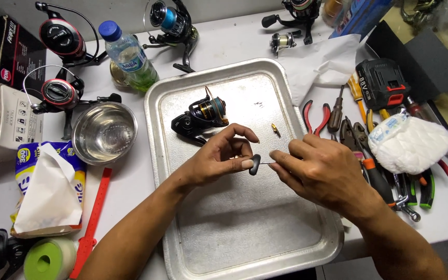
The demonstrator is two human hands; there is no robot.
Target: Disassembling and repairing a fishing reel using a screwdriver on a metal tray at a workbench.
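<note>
Over the metal tray (307,243), the left hand (216,158) pinched the black handle knob (254,164); the right hand (320,171) pinched its thin shaft (268,163), which seemed mid-separation and needed a straight pull.

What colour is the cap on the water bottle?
The bottle cap is blue. The head view shows it, near the top left of the table.
</note>
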